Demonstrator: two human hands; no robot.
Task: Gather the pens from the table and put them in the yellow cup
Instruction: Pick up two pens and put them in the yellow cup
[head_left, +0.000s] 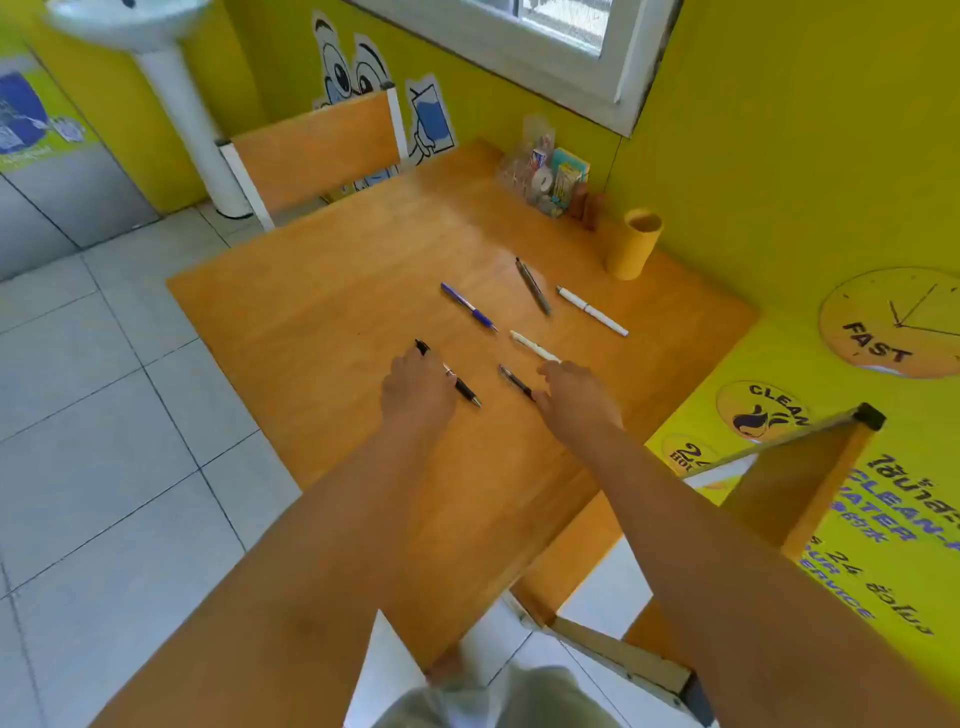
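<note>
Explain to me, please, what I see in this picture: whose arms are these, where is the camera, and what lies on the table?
There is no machine here. One camera sits on a person's head and looks forward and down, so both arms reach in from the bottom of the picture.

On the wooden table lie six pens: a blue pen, a grey pen, a long white pen, a short white pen, and two black pens. The left hand covers the middle of one black pen. The right hand reaches the other black pen and the short white one. No pen looks lifted yet.

The yellow cup stands upright near the wall, beside a clear organiser.
</note>
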